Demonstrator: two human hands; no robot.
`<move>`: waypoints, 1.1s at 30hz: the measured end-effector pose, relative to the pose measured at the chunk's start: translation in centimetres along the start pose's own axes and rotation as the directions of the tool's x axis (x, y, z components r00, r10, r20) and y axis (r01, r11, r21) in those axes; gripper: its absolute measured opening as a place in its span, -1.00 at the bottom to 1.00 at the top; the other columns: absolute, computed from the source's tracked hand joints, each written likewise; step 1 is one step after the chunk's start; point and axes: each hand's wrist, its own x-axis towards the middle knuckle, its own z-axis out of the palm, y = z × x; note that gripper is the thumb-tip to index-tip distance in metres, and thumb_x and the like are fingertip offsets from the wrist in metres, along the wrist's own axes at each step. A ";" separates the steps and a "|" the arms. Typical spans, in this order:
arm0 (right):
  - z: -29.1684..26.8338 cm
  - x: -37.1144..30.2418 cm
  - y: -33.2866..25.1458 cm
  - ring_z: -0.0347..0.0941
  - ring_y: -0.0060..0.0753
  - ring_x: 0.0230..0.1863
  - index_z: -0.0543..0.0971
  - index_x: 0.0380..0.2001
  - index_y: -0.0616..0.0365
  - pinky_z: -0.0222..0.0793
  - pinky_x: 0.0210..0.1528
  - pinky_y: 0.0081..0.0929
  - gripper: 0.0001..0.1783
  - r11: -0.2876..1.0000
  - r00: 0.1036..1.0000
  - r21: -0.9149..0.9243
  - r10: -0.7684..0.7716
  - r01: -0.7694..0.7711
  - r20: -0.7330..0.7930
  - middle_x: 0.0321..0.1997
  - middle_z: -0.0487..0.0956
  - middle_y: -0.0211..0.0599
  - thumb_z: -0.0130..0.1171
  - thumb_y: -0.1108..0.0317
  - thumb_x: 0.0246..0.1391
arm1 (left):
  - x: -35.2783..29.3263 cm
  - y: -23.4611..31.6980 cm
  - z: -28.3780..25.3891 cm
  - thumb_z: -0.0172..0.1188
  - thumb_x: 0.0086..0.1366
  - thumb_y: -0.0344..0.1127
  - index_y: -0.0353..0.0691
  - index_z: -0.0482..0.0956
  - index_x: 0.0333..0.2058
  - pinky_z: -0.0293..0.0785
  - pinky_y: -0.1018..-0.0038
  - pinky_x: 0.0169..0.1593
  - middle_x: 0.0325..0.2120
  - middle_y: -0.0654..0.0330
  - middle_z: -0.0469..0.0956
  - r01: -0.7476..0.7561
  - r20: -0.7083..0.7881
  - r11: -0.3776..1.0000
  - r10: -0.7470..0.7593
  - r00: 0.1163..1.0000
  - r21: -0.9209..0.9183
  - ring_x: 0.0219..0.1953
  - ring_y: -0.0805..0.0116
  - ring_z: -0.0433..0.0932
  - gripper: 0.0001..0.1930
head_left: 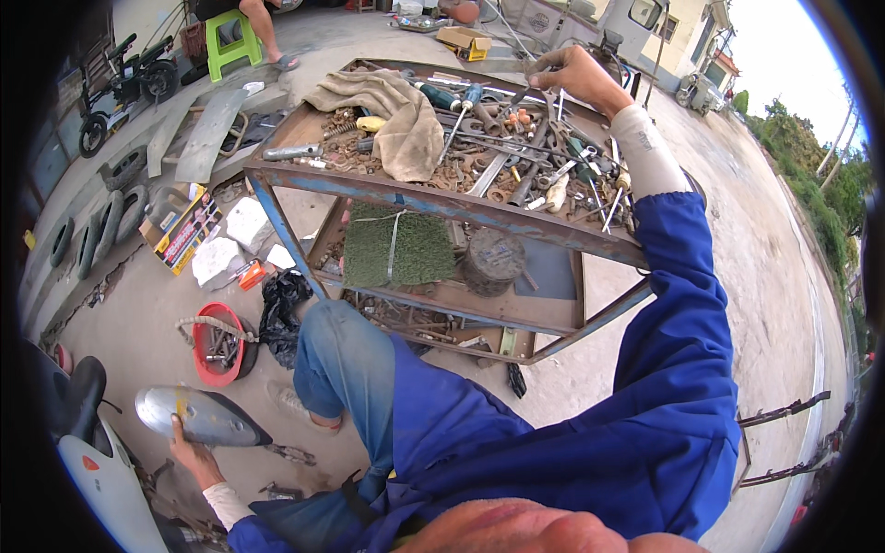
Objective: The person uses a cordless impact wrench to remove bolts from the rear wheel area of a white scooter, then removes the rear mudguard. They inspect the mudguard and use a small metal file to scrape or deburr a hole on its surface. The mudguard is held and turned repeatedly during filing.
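My left hand (194, 453) is low on the left, its fingers closed on the near edge of a silver, teardrop-shaped metal shell (207, 417) with a dark pointed end. I cannot tell the shell's exact kind. My right hand (581, 79) is stretched out over the far side of a rusty tool cart (433, 195). Its thumb and fingers are bent together above the heaped tools; what they pinch is too small to make out. Below that hand lie wrenches, sockets and screwdrivers, among them a screwdriver with a teal handle (472, 95). A tan cloth (406, 129) drapes over the tray's left part.
The cart's lower shelf holds a green turf mat (396, 247) and a round, dirty block (493, 262). A red bowl of metal parts (228, 369) stands on the ground near a black plastic bag (284, 309). A white scooter body (106, 484) is at lower left. Someone's leg (262, 32) shows beside a green stool (230, 46).
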 end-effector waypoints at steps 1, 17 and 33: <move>0.0 0.1 0.1 0.61 -0.49 -0.32 0.76 -0.19 0.32 0.51 -0.11 -0.44 -0.69 0.998 0.999 0.059 0.015 -0.013 -0.031 -0.36 0.74 -0.30 0.46 0.28 0.10 | 0.0 0.1 0.2 0.31 0.44 -0.17 -0.49 0.51 0.12 0.53 0.28 0.13 0.00 0.00 0.60 -0.010 0.012 1.000 0.010 1.000 -0.008 -0.04 0.23 0.63 -0.51; 5.5 -0.1 -6.2 0.64 0.12 0.01 0.63 0.09 0.24 0.51 0.14 -0.17 -0.42 0.920 0.979 -0.345 -0.202 0.187 -0.006 -0.04 0.71 0.08 0.42 0.15 0.05 | 0.4 0.0 1.0 0.29 0.45 -0.20 -0.48 0.51 0.12 0.55 0.23 0.13 0.01 -0.02 0.60 -0.014 0.032 0.999 0.016 0.999 -0.047 -0.01 0.19 0.63 -0.54; 10.9 7.3 -14.3 0.68 0.05 -0.10 0.63 0.14 0.15 0.54 0.12 -0.09 -0.48 0.917 0.943 -0.251 -0.260 0.309 0.210 -0.16 0.74 0.04 0.28 0.07 0.22 | 0.7 -0.8 1.3 0.36 0.39 -0.20 -0.50 0.57 0.06 0.58 0.29 0.01 -0.10 0.02 0.67 -0.069 -0.010 0.997 0.068 0.998 -0.044 -0.14 0.23 0.66 -0.54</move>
